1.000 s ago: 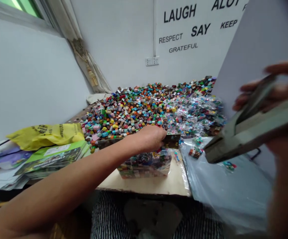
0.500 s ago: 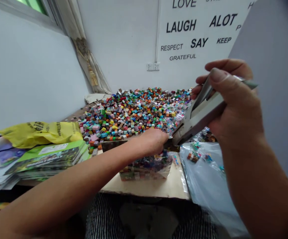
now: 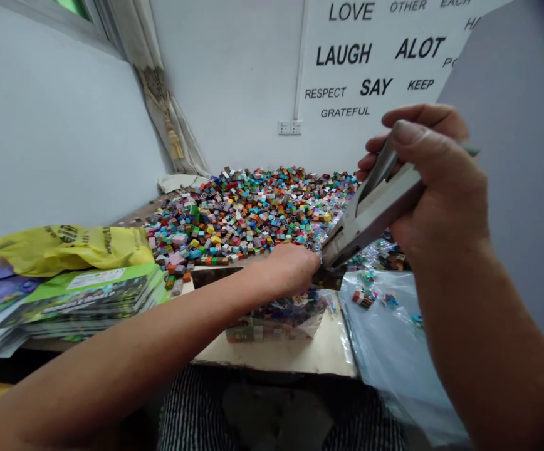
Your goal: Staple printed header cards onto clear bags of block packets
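Colored toy bricks are covering the table's back; my right hand is gripping a stapler at the top of a plastic bag, center frame, pinched by my left hand.

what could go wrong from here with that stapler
The stapler in the right hand has its mouth right beside the left hand, so a slip might drive a staple into a finger. The bag under the left hand is packed with small bricks. If its top gives way or it tips, they could spill into the big loose pile just behind it and be hard to separate.
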`<action>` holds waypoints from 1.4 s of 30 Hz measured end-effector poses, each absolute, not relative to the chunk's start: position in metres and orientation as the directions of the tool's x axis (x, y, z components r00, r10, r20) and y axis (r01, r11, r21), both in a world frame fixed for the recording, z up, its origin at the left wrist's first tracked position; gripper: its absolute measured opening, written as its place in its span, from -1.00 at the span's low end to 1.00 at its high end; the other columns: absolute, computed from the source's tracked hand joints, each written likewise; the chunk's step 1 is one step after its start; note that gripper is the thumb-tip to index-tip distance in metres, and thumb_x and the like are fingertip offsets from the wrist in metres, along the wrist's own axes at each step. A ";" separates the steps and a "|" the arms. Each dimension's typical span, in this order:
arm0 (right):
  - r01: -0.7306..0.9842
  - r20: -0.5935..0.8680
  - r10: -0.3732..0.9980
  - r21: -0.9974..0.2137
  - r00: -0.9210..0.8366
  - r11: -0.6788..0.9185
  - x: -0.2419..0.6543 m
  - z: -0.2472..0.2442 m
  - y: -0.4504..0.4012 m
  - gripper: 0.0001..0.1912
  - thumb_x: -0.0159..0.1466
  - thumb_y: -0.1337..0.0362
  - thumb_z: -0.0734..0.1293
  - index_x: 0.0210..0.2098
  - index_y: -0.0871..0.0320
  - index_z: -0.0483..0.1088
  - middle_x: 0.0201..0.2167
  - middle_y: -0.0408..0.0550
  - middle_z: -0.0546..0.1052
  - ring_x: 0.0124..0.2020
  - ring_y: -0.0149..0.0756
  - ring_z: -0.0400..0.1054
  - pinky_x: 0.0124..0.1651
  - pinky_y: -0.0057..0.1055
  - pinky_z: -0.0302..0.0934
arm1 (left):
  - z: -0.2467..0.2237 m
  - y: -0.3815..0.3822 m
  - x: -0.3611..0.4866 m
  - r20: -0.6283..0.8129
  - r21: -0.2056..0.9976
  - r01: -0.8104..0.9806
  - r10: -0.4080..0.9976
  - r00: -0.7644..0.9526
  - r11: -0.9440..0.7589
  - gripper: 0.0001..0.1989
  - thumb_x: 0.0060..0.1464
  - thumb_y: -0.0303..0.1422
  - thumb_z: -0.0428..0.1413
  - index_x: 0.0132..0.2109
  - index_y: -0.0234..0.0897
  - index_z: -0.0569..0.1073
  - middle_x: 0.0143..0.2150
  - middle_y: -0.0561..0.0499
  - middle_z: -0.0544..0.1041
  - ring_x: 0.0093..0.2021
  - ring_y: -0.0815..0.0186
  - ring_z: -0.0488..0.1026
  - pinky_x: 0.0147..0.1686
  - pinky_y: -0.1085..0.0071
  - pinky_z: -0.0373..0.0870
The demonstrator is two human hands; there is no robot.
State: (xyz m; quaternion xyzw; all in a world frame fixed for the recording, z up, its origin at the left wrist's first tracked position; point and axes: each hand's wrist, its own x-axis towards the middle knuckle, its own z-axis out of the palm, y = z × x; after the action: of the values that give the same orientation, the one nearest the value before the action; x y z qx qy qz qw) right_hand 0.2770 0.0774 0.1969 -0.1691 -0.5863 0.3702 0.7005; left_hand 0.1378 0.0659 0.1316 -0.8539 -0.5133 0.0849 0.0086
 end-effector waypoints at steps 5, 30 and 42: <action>-0.294 0.668 0.744 -0.715 -0.015 0.635 0.275 0.197 0.078 -0.72 0.06 0.28 0.42 -0.22 0.17 0.41 -0.40 -0.16 0.41 -0.44 -0.40 0.38 -0.36 -0.41 0.30 | 0.130 0.068 0.134 -0.141 -0.056 0.865 0.861 0.488 -0.499 -0.74 0.07 -0.42 0.05 -0.15 -0.37 0.58 -0.21 -0.25 0.61 -0.22 0.12 0.54 -0.25 0.29 0.44; -0.394 0.615 0.750 -0.769 -0.242 0.503 0.296 0.195 0.087 -0.61 -0.02 0.13 0.43 -0.18 0.04 0.49 -0.22 -0.03 0.53 -0.13 -0.13 0.44 0.20 -0.01 0.19 | 0.136 0.055 0.130 -0.091 0.072 0.896 0.892 0.444 -0.438 -0.72 0.02 -0.49 0.06 -0.17 -0.37 0.61 -0.38 -0.22 0.58 -0.32 0.15 0.51 -0.31 0.30 0.41; -0.311 0.550 0.788 -0.827 -0.277 0.468 0.295 0.202 0.076 -0.49 -0.10 0.03 0.55 -0.17 0.03 0.50 -0.17 0.00 0.52 -0.03 -0.08 0.40 0.22 0.02 0.15 | 0.131 0.058 0.127 -0.049 0.104 0.868 0.870 0.491 -0.485 -0.70 0.01 -0.52 0.04 -0.14 -0.41 0.61 -0.32 -0.28 0.59 -0.30 0.09 0.52 -0.33 0.27 0.39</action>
State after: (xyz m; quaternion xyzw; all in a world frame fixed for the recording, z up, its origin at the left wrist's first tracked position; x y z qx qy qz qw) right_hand 0.2948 0.0760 0.2018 -0.1868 -0.6384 0.4806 0.5714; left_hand 0.1273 0.0576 0.1312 -0.8616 -0.5043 -0.0054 -0.0575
